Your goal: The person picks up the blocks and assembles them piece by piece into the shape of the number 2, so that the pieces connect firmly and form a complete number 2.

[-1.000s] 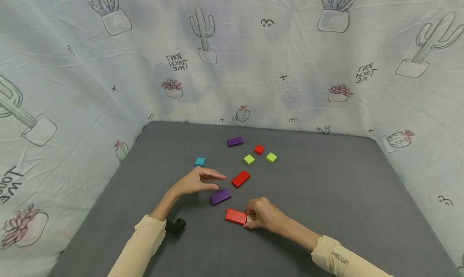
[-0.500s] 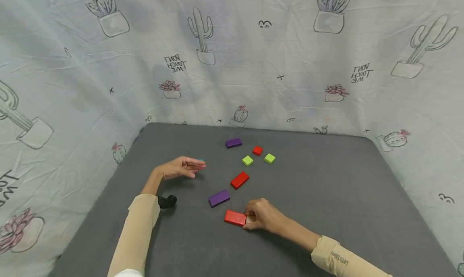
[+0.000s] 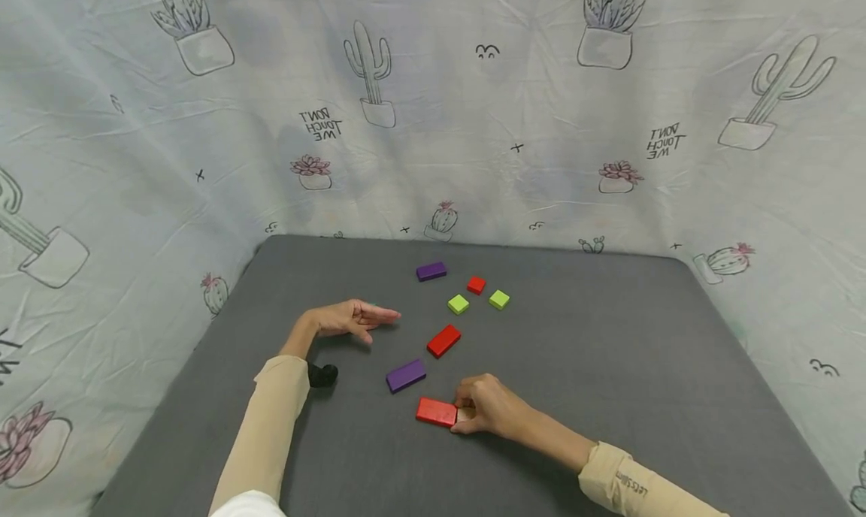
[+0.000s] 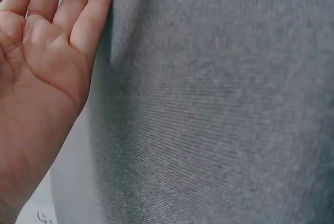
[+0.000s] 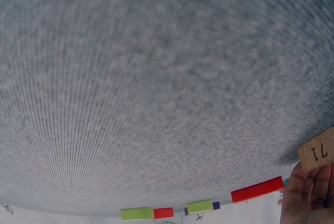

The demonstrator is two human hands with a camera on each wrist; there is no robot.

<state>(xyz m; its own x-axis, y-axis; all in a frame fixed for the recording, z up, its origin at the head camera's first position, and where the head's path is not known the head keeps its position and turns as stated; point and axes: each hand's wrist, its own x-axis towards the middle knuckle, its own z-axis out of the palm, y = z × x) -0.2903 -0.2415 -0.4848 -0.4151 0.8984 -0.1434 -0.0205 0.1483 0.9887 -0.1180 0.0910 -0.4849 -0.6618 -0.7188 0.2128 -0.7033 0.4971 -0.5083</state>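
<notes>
Wooden block [image 3: 465, 415]: bare wood with dark characters on one face, sitting at the right end of the near red block [image 3: 436, 412]; can't tell if they touch.
Right hand [image 3: 490, 406]: got that wooden block pinched between thumb and fingers.
Purple block [image 3: 406, 376]: just beyond the near red block, bit to the left.
Second red block [image 3: 443, 341]: further out, basically straight back from the near red block.
Left hand [image 3: 345, 319]: pretty much open, fingers straightish, thumb apart, palm looks empty; well beyond the near red block, off left.
Far bunch: left lime piece [image 3: 458, 304], right lime piece [image 3: 499, 300], small red piece [image 3: 476, 285], far purple block [image 3: 431, 271], all well beyond the near red block.
Worktop [image 3: 609, 367]: grey, under the lot.
Backdrop [image 3: 541, 126]: white cloth with cactus drawings.
</notes>
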